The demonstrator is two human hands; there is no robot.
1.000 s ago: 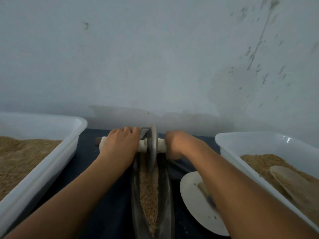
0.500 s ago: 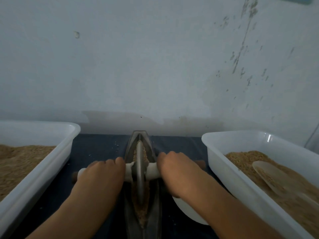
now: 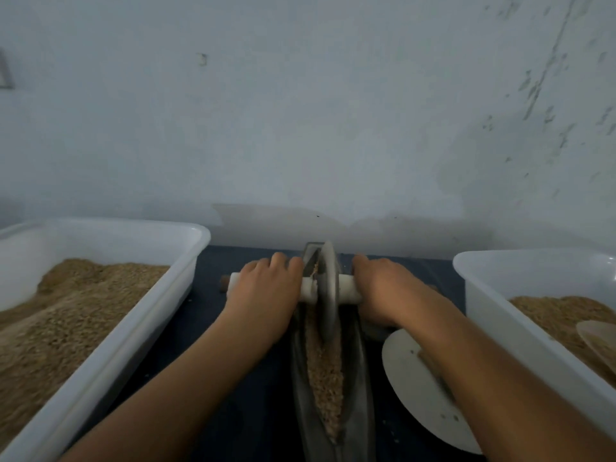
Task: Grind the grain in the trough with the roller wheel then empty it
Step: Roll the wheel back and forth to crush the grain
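Bench [image 3: 253,401] dark blue-black, set against pale wall. Metal trough [image 3: 358,388] lies along its middle, lengthwise away from viewer, brown grain [image 3: 325,378] inside. White tub [image 3: 110,355] of grain on bench at left, near trough but apart. Second white tub [image 3: 493,315] of grain at right. White plate [image 3: 410,388] flat on bench between trough and right tub, partly under forearm.

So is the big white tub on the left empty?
No, the left tub holds a heap of brown grain.

Grey roller wheel [image 3: 328,291] upright at trough [image 3: 356,378] far end, grain [image 3: 325,371] inside
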